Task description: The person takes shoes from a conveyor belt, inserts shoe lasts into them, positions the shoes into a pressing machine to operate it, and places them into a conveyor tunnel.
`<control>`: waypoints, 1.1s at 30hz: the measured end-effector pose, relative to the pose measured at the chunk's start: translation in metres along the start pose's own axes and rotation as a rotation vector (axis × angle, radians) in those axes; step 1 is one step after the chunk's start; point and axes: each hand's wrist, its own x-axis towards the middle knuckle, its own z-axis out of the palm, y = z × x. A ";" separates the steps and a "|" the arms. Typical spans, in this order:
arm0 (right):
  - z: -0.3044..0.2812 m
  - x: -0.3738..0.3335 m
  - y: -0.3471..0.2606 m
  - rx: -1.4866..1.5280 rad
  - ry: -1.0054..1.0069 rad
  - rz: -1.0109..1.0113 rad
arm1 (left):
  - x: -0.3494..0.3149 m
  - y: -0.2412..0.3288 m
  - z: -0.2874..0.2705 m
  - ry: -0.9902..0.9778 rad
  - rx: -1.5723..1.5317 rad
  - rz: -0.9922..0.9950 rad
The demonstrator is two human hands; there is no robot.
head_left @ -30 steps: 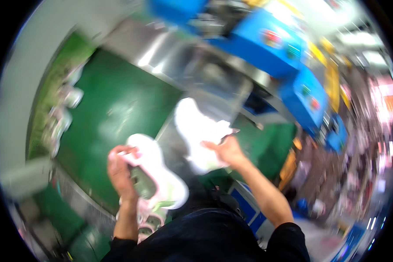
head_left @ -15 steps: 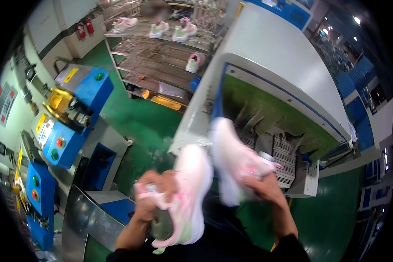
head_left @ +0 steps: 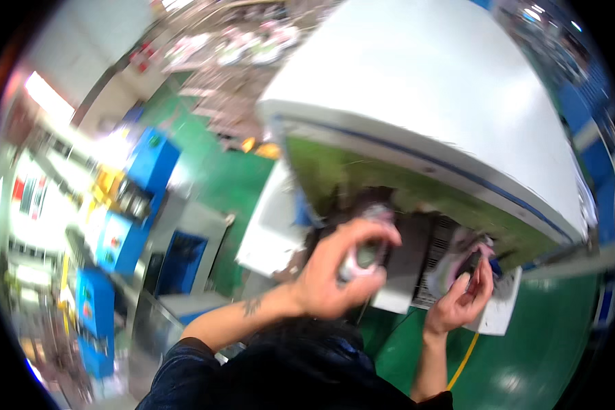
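Note:
Both hands are at the mouth of a white machine [head_left: 403,61], under its hanging green curtain [head_left: 417,181]. My left hand [head_left: 328,273] curves its thumb and fingers round the heel of a pink and white sneaker [head_left: 352,268]. A grey-green form shows in that shoe's opening, and its front part is blurred in the dark of the machine. At the right, my right hand [head_left: 461,301] grips the heel end of a second pink and white sneaker [head_left: 445,270]. That shoe lies over a slotted metal conveyor [head_left: 427,283], its toe pointing inward.
Several similar sneakers [head_left: 266,48] stand on a rack [head_left: 229,92] at the far left, blurred. Blue control boxes [head_left: 154,157] with buttons and yellow parts line the left side. The green floor [head_left: 547,328] shows at the right, with a yellow line [head_left: 466,359].
Both sneakers have gone from in front of my body forward into the machine's mouth, carried by my hands. The view has turned, so the machine now fills more of it.

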 end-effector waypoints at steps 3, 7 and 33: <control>0.065 -0.049 -0.062 0.630 -0.227 -0.123 | -0.051 0.071 -0.005 0.104 -0.253 0.225; 0.106 -0.132 -0.176 1.078 -1.088 -0.213 | -0.136 0.118 -0.028 0.364 -0.099 0.400; -0.249 -0.927 -0.524 0.946 -2.135 -2.184 | -0.813 -0.073 0.250 2.884 0.817 -1.915</control>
